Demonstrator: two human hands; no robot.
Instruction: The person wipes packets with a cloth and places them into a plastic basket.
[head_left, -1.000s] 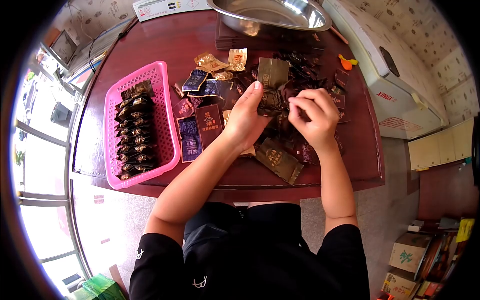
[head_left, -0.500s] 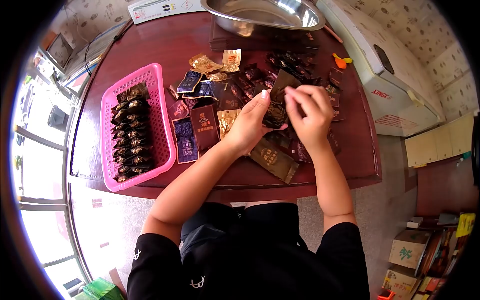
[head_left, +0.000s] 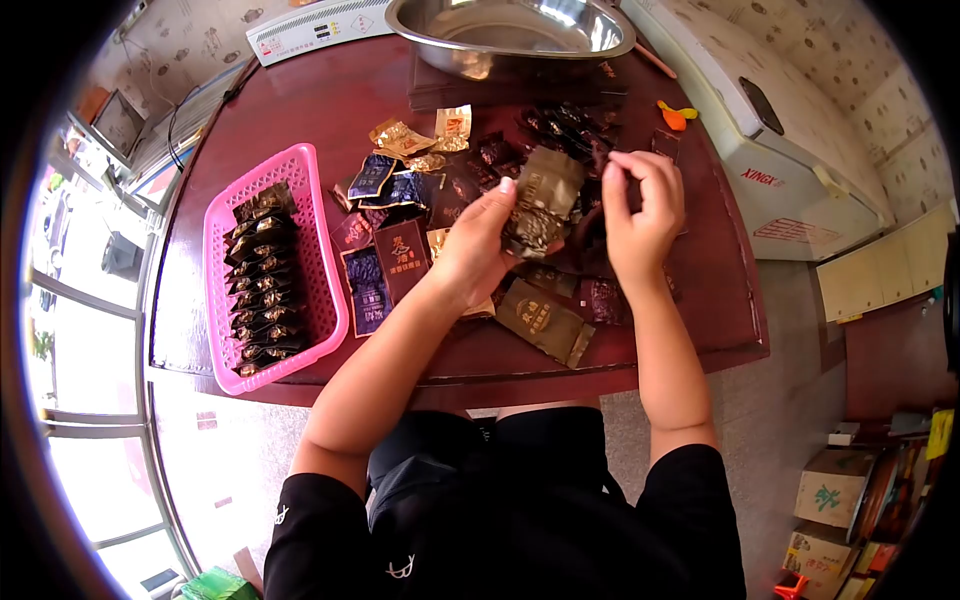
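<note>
Within the pink perforated plastic basket (head_left: 324,240), glossy dark packets (head_left: 265,290) line up. The left hand (head_left: 480,240) clamps its fingers on a shiny olive-brown pouch (head_left: 548,185); the right hand (head_left: 645,205) curls nearby, its grip unclear. Red "XINGX" marks the white boxy appliance (head_left: 815,200).

Red "XINGX" lettering (head_left: 763,177) on white appliance (head_left: 805,190)

the right grip (head_left: 645,212) has drawn away from the olive-brown pouch (head_left: 545,198).
</note>
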